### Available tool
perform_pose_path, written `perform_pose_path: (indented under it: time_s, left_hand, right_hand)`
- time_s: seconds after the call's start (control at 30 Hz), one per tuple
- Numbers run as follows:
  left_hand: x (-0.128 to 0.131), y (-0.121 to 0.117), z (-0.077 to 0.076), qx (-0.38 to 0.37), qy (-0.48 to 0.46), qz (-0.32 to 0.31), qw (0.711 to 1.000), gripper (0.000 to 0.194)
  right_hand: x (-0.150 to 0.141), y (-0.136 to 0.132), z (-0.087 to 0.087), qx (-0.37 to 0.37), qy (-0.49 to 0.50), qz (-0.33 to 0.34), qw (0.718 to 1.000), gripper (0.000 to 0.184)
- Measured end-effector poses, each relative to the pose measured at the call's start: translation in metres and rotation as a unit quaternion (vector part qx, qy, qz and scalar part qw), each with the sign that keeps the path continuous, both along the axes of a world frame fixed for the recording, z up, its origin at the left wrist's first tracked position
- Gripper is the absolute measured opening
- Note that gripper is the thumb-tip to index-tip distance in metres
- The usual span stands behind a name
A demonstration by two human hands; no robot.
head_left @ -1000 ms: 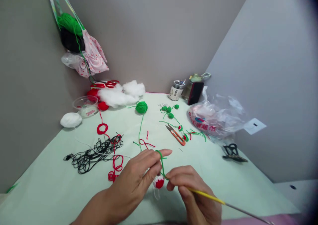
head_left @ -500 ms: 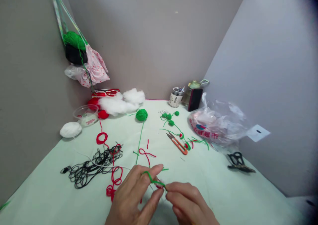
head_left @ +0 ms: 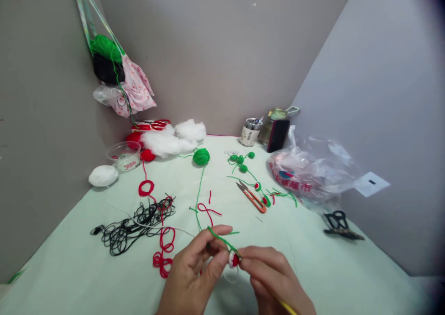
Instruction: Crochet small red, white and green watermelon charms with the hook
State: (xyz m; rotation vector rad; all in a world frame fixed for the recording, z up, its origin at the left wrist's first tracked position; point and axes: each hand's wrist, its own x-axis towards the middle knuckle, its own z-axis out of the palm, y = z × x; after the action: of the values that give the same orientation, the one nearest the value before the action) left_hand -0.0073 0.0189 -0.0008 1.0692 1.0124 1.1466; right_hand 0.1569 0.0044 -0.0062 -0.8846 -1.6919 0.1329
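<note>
Between my fingers sits a small red and white crocheted piece [head_left: 235, 259], with green yarn [head_left: 222, 239] running from it over my left index finger. My left hand [head_left: 198, 268] pinches the piece near its white edge and keeps the yarn raised. In my right hand [head_left: 274, 275] is a crochet hook with a yellow handle [head_left: 288, 307]; its tip lies at the piece, mostly hidden by the fingers. A white thread loop [head_left: 232, 278] hangs below. The green strand leads back to a green yarn ball [head_left: 201, 156].
Orange thread snips [head_left: 252, 197] lie beyond my hands, near small green crocheted pieces [head_left: 243, 168]. Tangled black cord [head_left: 128, 229] and red yarn [head_left: 167, 241] spread at left. White stuffing [head_left: 168, 141] sits at the back, a plastic bag [head_left: 309, 169] and black scissors [head_left: 340, 224] at right.
My hands tipped the crocheted piece and drew closer together, then turned it so its red side shows again. The hook's yellow handle swung downward. The camera view tilted up and back slightly.
</note>
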Motion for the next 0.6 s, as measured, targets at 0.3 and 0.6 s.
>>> perform_pose_path:
  time_s: [0.3,0.6]
  left_hand:
    - [0.000,0.019,-0.004,-0.024,-0.068,-0.140,0.987,0.050]
    - [-0.019,0.027,0.012,0.228,0.165,-0.067,0.957,0.028]
  right_hand:
    - [0.002,0.004,0.004,-0.085,0.091,0.037,0.992,0.024]
    - [-0.001,0.005,0.002,-0.186,0.261,0.073,0.944,0.020]
